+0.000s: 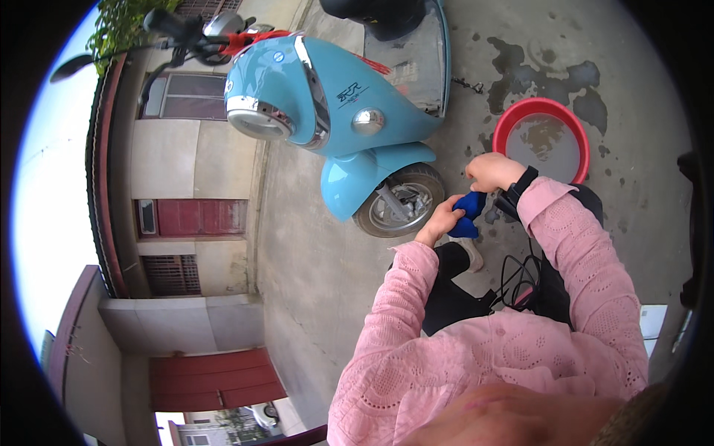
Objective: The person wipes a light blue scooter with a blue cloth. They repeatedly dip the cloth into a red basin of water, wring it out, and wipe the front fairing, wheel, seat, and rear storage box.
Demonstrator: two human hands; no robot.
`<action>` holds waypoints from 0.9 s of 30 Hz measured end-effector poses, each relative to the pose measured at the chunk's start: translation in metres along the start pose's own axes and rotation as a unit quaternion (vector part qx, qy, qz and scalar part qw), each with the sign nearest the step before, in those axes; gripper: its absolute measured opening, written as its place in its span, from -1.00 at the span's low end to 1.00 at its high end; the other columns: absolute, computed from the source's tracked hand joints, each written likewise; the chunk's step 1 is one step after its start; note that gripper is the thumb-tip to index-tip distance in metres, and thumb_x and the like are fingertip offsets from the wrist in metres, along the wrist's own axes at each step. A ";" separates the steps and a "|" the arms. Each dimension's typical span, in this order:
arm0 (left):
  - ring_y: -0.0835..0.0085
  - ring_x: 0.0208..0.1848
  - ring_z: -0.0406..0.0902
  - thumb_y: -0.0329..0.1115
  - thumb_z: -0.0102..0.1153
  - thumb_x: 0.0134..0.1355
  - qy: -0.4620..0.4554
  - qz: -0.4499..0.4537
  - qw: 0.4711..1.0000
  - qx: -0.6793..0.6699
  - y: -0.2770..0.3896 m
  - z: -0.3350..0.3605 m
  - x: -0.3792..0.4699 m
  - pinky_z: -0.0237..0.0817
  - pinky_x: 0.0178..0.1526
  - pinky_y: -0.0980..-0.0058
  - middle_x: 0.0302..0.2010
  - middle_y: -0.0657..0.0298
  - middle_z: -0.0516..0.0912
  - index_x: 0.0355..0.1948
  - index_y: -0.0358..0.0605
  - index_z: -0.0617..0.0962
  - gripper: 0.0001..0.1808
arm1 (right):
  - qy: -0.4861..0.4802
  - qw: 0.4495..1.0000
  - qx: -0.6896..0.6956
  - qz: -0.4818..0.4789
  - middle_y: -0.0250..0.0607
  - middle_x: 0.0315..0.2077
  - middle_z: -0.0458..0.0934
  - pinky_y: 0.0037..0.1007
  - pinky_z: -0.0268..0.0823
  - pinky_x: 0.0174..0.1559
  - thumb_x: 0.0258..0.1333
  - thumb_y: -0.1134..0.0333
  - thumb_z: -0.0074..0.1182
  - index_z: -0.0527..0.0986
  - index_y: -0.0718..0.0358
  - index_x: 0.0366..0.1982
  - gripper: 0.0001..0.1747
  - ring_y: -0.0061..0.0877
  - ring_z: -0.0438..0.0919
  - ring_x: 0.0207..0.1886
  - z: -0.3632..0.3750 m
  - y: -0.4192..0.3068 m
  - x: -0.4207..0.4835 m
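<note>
My left hand (445, 216) is closed around a bunched blue cloth (471, 205). Close beside it, my right hand (495, 170) has its fingers curled at the other end of the same cloth; the fingertips are partly hidden. A black band circles my right wrist. Both hands are between the front wheel (400, 202) of a light blue scooter (312, 95) and a red basin (583, 131) holding cloudy water. The scooter has chrome trim, and red fabric is tied near its handlebar.
Wet patches (591, 108) mark the concrete ground around the basin. Black cables (516, 273) hang by my legs, above a light-coloured shoe (474, 256). A building with a red door (201, 217) and a red gate (215, 379) stand beyond the scooter.
</note>
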State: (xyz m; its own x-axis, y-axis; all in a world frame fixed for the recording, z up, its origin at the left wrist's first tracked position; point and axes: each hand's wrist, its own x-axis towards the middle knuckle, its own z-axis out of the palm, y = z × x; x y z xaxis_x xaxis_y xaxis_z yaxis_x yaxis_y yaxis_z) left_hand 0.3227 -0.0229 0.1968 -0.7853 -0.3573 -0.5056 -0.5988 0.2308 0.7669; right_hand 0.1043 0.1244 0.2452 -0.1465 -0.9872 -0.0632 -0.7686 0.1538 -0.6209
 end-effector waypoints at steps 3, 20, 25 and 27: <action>0.47 0.09 0.56 -0.53 0.11 0.32 0.012 0.016 0.997 -0.071 -0.010 -0.005 -0.009 0.36 0.20 0.45 0.06 0.26 0.65 0.31 -0.12 0.50 -0.49 | -0.027 1.000 -0.003 -0.008 -0.03 -0.24 0.73 -0.12 0.52 -0.04 0.05 0.16 0.28 0.71 0.22 -0.22 -0.68 -0.12 0.70 -0.10 0.014 -0.001 0.006; -0.06 0.15 0.58 -0.37 0.12 0.15 0.009 0.135 0.968 0.210 0.016 -0.026 0.002 0.40 0.20 0.10 0.05 -0.10 0.68 0.22 -0.06 0.55 -0.46 | -0.094 0.993 -0.022 0.071 -0.07 -0.18 0.73 -0.13 0.48 0.03 0.12 0.06 0.28 0.64 0.16 0.00 -0.53 -0.12 0.67 -0.02 0.023 0.013 0.033; -0.05 0.14 0.59 -0.37 0.13 0.14 0.018 0.130 0.958 0.255 0.018 -0.036 -0.005 0.41 0.18 0.09 0.03 -0.10 0.68 0.20 -0.06 0.56 -0.46 | -0.098 0.993 -0.016 0.057 -0.06 -0.17 0.72 -0.12 0.48 0.02 0.13 0.08 0.27 0.64 0.18 0.00 -0.54 -0.11 0.67 -0.02 0.023 0.015 0.040; -0.05 0.13 0.60 -0.37 0.12 0.14 0.025 0.084 0.955 0.282 0.015 -0.034 -0.006 0.42 0.17 0.09 0.03 -0.08 0.68 0.19 -0.05 0.57 -0.48 | -0.084 0.996 -0.004 0.031 -0.06 -0.20 0.73 -0.13 0.48 0.01 0.13 0.09 0.26 0.64 0.19 -0.01 -0.54 -0.11 0.67 -0.05 0.025 0.016 0.042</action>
State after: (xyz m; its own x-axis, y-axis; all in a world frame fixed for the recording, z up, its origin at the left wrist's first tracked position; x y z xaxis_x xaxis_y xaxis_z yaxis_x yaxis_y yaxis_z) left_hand 0.3237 -0.0480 0.2244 -0.8778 -0.3114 -0.3640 -0.4654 0.7343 0.4942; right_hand 0.1008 0.0840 0.2132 -0.0884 -0.9686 -0.2325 -0.7658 0.2154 -0.6060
